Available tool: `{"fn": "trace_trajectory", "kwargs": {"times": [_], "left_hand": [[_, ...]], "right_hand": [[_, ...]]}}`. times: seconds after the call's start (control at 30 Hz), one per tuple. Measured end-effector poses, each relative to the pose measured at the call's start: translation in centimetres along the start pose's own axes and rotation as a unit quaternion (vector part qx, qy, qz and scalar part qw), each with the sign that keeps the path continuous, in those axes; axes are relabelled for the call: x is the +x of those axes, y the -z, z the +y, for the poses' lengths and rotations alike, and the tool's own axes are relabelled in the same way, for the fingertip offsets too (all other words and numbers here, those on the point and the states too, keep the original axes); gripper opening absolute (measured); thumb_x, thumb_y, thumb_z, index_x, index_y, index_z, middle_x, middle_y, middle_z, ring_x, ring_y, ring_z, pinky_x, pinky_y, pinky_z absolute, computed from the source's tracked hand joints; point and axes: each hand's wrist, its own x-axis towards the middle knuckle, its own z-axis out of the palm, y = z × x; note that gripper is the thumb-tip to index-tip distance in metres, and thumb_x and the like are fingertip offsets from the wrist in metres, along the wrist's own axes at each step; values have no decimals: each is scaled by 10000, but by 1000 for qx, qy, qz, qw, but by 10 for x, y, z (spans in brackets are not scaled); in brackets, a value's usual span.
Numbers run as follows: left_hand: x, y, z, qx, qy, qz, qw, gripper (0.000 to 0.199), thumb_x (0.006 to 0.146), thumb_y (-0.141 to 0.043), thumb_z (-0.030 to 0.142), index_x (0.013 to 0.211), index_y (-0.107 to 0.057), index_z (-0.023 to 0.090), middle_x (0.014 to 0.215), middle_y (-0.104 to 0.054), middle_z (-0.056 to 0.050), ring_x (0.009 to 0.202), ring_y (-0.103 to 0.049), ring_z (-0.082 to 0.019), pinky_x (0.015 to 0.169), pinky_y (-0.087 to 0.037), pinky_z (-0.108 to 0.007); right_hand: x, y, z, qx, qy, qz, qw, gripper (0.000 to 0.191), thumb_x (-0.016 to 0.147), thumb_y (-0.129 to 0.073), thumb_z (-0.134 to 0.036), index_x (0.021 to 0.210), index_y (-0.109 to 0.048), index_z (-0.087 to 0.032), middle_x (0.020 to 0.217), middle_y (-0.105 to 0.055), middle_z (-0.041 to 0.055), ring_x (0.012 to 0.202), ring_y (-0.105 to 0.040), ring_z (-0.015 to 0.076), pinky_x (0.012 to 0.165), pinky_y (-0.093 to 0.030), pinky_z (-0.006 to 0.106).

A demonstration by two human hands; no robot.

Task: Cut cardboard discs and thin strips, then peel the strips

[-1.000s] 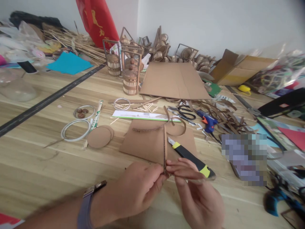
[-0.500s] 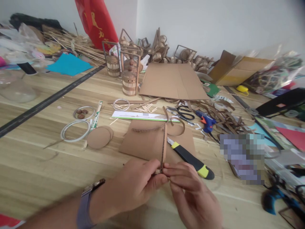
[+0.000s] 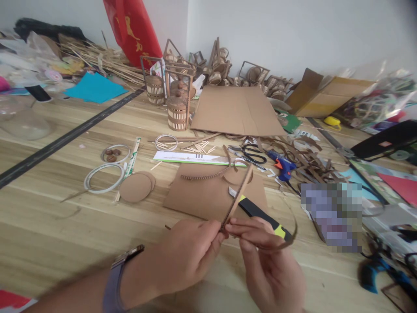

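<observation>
My left hand (image 3: pixel 192 243), with a watch on its wrist, pinches the near end of a narrow corrugated cardboard strip (image 3: pixel 239 193). The strip points away and to the right, above a cardboard sheet (image 3: pixel 195 191). My right hand (image 3: pixel 270 256) is closed at the same end, and a thin brown paper strip (image 3: pixel 294 230) curves out to the right from its fingers. Under the cardboard strip's right side lies a black and yellow utility knife (image 3: pixel 260 211), its handle partly behind my right hand. A curled corrugated strip (image 3: pixel 205 177) rests on the sheet.
Cardboard discs (image 3: pixel 135 187) and a white tape roll (image 3: pixel 104 178) lie left. Scissors (image 3: pixel 254 154), a blue glue gun (image 3: pixel 285 167) and brown strips (image 3: pixel 312 161) are at the right. Behind stand small baskets (image 3: pixel 177 113) and a large cardboard sheet (image 3: pixel 237 111).
The cardboard strip's far end has swung to the right, over the knife. A thin brown strip now curves out beside my right hand, which has turned slightly.
</observation>
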Motion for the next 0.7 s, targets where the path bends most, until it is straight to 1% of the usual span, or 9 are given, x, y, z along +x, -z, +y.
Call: {"fn": "trace_trajectory", "kwargs": {"times": [0.1,0.17,0.27,0.33,0.4,0.47,0.53,0.6,0.7], "left_hand": [[0,4,0,3,-17,-7,1000,336,1072,-275,283,862,-521,190,721,-635,-17,619,-598,-171,565,-357,-278],[2,7,0,-7,-28,-17,999,336,1070,-280,281,853,-519,189,725,-631,-16,623,-589,-164,568,-357,-273],[4,11,1,-25,-45,-29,998,350,1072,-271,279,836,-513,190,726,-625,-11,630,-581,-154,580,-361,-266],[5,11,0,-34,-43,-24,998,385,1080,-244,307,815,-500,195,707,-614,-6,622,-574,-151,580,-359,-263],[4,8,-1,-40,-25,-11,999,433,1086,-214,377,801,-489,202,688,-608,-1,606,-571,-150,560,-345,-262],[3,5,-3,-42,1,0,999,467,1084,-193,440,806,-487,205,688,-618,-1,596,-576,-149,541,-330,-262],[3,1,-3,-37,13,6,999,488,1080,-171,462,816,-491,205,690,-630,-4,584,-579,-148,528,-320,-264],[2,0,-3,-23,14,8,1000,507,1082,-135,448,821,-496,205,686,-636,-9,578,-581,-151,529,-323,-268],[3,0,0,6,11,6,1000,524,1083,-115,425,803,-500,206,660,-630,-15,569,-581,-161,533,-330,-274]], "right_hand": [[1,0,-2,56,-66,11,996,91,968,-551,-171,952,-594,-249,874,-763,32,917,-711,187,809,-578,337],[4,0,-4,84,-94,17,992,107,996,-534,-228,922,-608,-251,842,-757,21,880,-715,158,772,-591,273],[10,0,-8,106,-116,22,987,152,1011,-530,-285,901,-628,-247,801,-747,9,830,-724,132,745,-597,218],[11,0,-9,113,-114,20,987,159,1013,-526,-298,900,-624,-243,789,-743,12,821,-725,136,736,-603,224],[9,0,-8,105,-92,18,990,134,1011,-523,-277,911,-606,-243,810,-746,26,854,-725,158,748,-611,267],[6,0,-5,62,-40,10,997,37,977,-570,-236,956,-601,-238,893,-754,54,918,-722,189,780,-613,324],[6,1,-3,-12,31,-4,999,119,920,-636,-181,1027,-610,-227,967,-761,76,978,-720,217,828,-607,375],[7,2,-1,-89,91,-16,992,210,881,-661,-136,1068,-624,-223,977,-774,71,989,-728,229,875,-593,408],[9,3,-2,-139,123,-18,982,212,872,-639,-99,1034,-634,-236,923,-793,42,934,-751,221,894,-576,413]]}}
